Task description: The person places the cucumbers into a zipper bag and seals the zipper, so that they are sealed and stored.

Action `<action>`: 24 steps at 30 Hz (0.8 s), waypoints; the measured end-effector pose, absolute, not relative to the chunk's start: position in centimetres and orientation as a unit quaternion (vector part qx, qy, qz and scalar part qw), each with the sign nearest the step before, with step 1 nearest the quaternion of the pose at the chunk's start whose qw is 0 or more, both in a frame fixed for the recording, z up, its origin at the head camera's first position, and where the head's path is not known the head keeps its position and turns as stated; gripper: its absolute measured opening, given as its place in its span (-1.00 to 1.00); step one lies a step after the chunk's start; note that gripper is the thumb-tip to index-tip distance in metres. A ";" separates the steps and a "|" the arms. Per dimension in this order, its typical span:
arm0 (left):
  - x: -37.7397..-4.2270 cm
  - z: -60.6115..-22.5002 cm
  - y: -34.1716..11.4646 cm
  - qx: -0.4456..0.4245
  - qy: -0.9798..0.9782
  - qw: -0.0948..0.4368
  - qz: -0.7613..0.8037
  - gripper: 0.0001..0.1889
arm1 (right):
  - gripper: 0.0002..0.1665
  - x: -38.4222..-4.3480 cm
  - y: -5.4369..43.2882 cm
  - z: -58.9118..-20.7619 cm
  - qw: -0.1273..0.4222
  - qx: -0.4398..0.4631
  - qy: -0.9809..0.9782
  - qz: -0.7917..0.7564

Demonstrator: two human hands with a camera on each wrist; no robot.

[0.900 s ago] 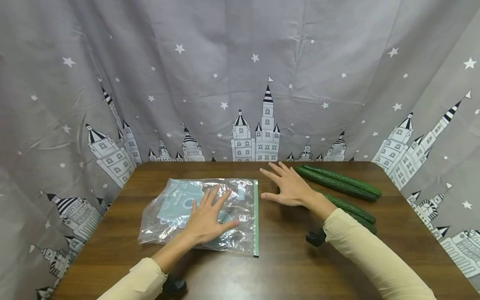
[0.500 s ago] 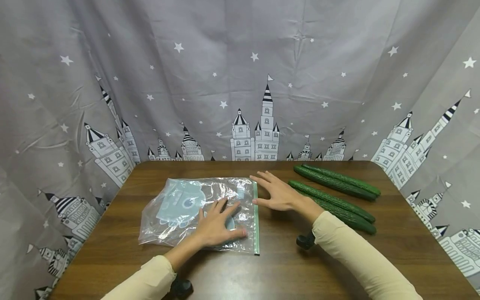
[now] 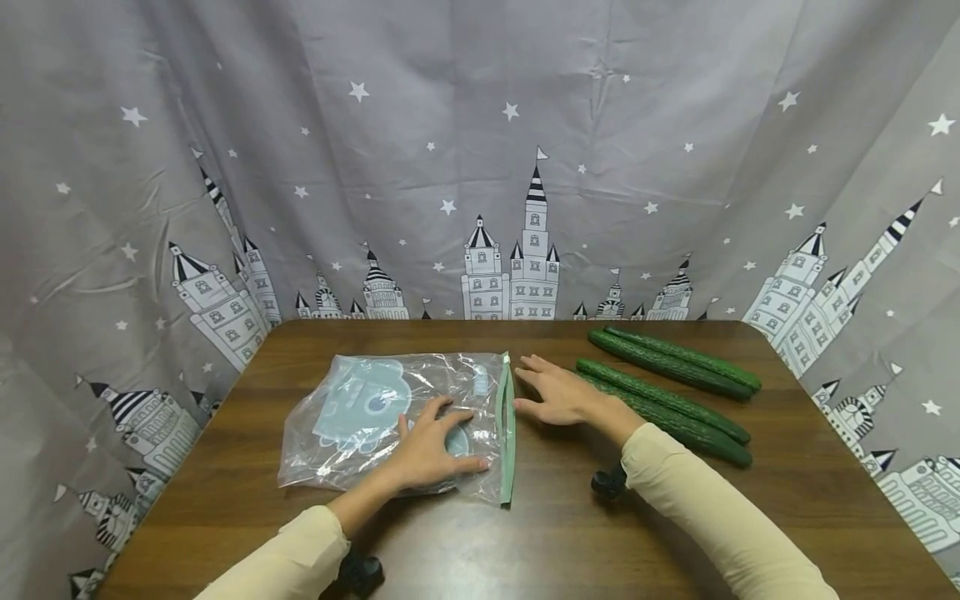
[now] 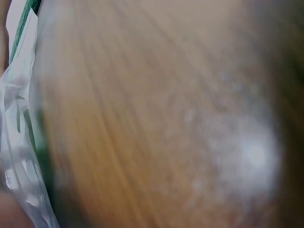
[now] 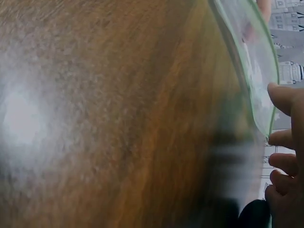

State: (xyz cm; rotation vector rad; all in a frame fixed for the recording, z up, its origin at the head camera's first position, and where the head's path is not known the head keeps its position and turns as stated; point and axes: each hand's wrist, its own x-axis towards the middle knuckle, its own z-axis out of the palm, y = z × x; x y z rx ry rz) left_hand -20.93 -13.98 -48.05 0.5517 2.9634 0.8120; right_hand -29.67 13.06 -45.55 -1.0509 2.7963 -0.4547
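Note:
A clear plastic zip bag [image 3: 442,375] with a pale blue cartoon print lies on the table in the head view. Its green-edged mouth [image 3: 505,433] faces right and gapes slightly. My left hand [image 3: 423,450] rests over the lower middle of the bag, fingers spread and a little bent, thumb toward the mouth. Just right of the green edge is my right hand [image 3: 558,396], its loosely bent fingers reaching to the mouth's far part. In the right wrist view, the fingertips [image 5: 275,90] overlap the gaping bag mouth [image 5: 256,61]. Neither hand shows a grip on the film.
Two pairs of long dark green cucumbers lie at the right: a far pair of cucumbers [image 3: 667,360] and a nearer cucumber pair [image 3: 675,417], partly beside the right forearm. The brown wooden table [image 3: 540,533] ends at a grey curtain [image 3: 420,108] with castles and stars.
The bag's flat green edge has parted into a gap. My right hand has moved left and nearer, toward that edge. My left hand has slid slightly right, its fingers now more bent.

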 end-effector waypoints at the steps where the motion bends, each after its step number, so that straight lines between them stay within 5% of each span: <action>1: -20.9 -48.0 -14.0 0.176 0.949 0.013 0.262 -0.07 | -0.16 -29.8 12.9 -45.6 0.063 -0.349 0.923 -0.148; 24: -20.8 -47.3 -16.1 0.174 0.955 0.045 0.234 -0.05 | -0.08 -31.1 11.6 -47.0 0.116 -0.336 0.913 -0.198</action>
